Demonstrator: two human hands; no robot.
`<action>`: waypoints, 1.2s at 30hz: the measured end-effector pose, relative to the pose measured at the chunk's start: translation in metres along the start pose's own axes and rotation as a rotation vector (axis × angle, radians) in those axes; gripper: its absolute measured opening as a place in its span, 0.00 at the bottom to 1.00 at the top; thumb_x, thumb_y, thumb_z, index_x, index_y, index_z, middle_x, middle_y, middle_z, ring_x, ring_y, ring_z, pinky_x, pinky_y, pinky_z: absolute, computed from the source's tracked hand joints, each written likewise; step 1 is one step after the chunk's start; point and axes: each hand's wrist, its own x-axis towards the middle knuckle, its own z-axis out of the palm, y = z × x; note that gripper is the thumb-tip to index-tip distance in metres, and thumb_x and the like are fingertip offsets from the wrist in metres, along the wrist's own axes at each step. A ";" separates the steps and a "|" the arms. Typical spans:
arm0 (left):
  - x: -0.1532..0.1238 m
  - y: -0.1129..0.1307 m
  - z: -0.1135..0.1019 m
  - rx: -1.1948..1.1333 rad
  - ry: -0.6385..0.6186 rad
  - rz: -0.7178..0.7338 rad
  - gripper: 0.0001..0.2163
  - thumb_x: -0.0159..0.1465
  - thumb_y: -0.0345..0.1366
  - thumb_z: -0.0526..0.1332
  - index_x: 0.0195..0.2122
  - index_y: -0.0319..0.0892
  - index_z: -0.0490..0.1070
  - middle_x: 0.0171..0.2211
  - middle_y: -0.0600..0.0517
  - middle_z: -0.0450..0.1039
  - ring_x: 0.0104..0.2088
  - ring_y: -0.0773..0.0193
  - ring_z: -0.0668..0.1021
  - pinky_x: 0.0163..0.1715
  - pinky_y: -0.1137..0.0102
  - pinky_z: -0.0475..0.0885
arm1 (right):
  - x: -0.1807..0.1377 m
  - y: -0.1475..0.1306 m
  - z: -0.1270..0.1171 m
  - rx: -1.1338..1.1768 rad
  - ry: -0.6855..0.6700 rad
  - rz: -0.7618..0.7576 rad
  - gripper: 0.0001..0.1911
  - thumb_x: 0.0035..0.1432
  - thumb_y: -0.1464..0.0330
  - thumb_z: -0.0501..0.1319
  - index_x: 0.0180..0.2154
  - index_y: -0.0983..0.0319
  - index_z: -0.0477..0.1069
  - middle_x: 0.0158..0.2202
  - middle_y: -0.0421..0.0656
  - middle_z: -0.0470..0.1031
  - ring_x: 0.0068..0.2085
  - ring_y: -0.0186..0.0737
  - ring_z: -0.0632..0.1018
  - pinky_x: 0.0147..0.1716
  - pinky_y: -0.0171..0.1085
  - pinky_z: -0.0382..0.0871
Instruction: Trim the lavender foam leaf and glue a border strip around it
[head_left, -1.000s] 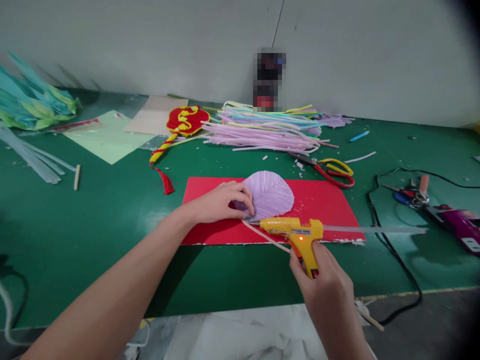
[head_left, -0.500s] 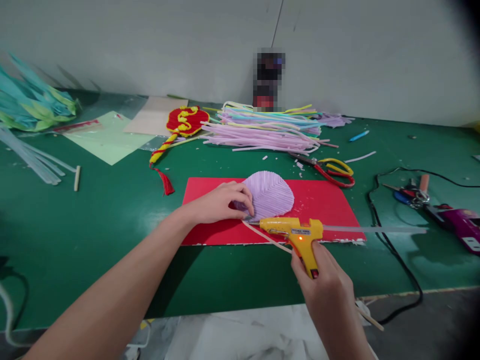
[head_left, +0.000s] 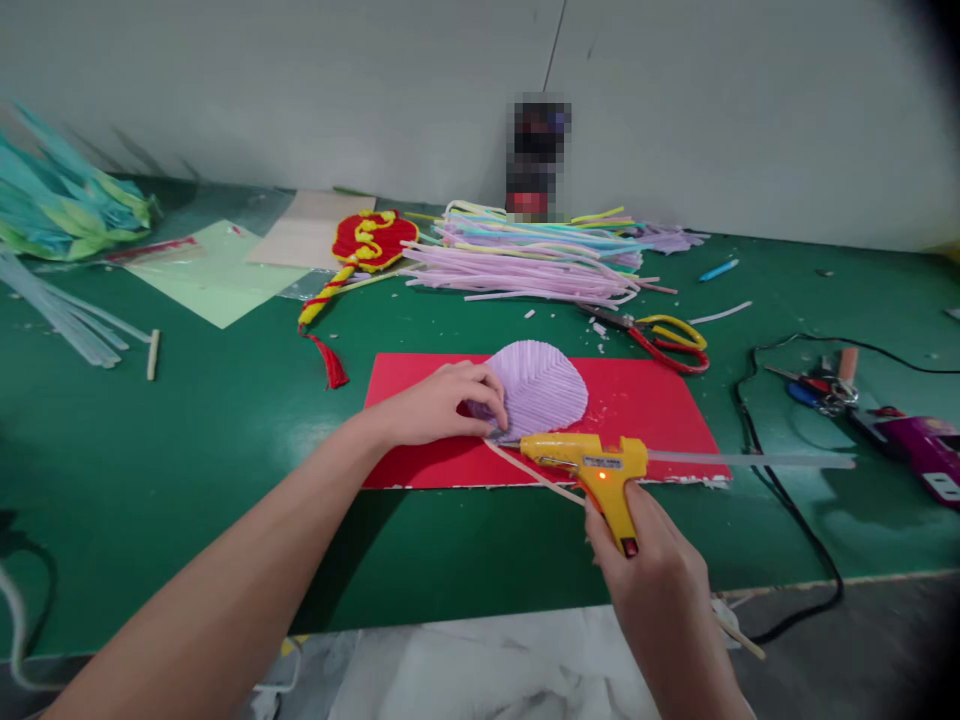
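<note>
A yellow hot glue gun (head_left: 585, 458), its orange light lit, is gripped in my right hand (head_left: 656, 570). A clear glue stick (head_left: 750, 459) juts from its back. The nozzle points left, at the lower edge of a ribbed purple leaf-shaped piece (head_left: 536, 390). My left hand (head_left: 457, 403) pinches that piece at its lower left, with the fingers curled and partly hiding the edge. A thin pale strip (head_left: 534, 473) runs from near the nozzle down to my right hand. Beneath the piece lies a red board (head_left: 637, 400). Whether the nozzle touches the piece, I cannot tell.
Behind the board lies a pile of pastel stems (head_left: 525, 265), with red-and-yellow scissors (head_left: 667, 340) beside it. A red fan-shaped ornament (head_left: 373, 240) lies farther left. On the right are a black cable (head_left: 784, 500) and a purple tool (head_left: 926, 445). Clear glue sticks (head_left: 67, 310) lie left.
Almost nothing differs. The glue gun has shifted very slightly to the right, and my left hand stays at the purple piece.
</note>
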 end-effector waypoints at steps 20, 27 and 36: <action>0.000 0.002 -0.001 -0.024 0.008 -0.008 0.05 0.59 0.34 0.60 0.33 0.45 0.75 0.41 0.53 0.67 0.43 0.64 0.70 0.46 0.67 0.62 | -0.003 0.002 -0.003 0.123 -0.140 0.202 0.23 0.61 0.55 0.47 0.38 0.67 0.69 0.28 0.49 0.73 0.21 0.36 0.72 0.20 0.34 0.67; 0.000 0.001 -0.001 -0.002 0.005 0.000 0.04 0.59 0.34 0.60 0.34 0.46 0.75 0.41 0.53 0.67 0.43 0.65 0.70 0.47 0.68 0.63 | 0.000 0.002 -0.006 0.118 -0.150 0.212 0.23 0.61 0.53 0.46 0.34 0.65 0.68 0.25 0.47 0.72 0.19 0.35 0.71 0.19 0.34 0.66; 0.000 0.000 -0.001 -0.020 0.003 -0.003 0.05 0.59 0.34 0.60 0.33 0.46 0.75 0.41 0.53 0.67 0.43 0.64 0.70 0.46 0.68 0.63 | 0.002 0.006 -0.008 0.158 -0.184 0.276 0.24 0.59 0.51 0.47 0.32 0.64 0.67 0.24 0.47 0.73 0.20 0.36 0.72 0.17 0.33 0.64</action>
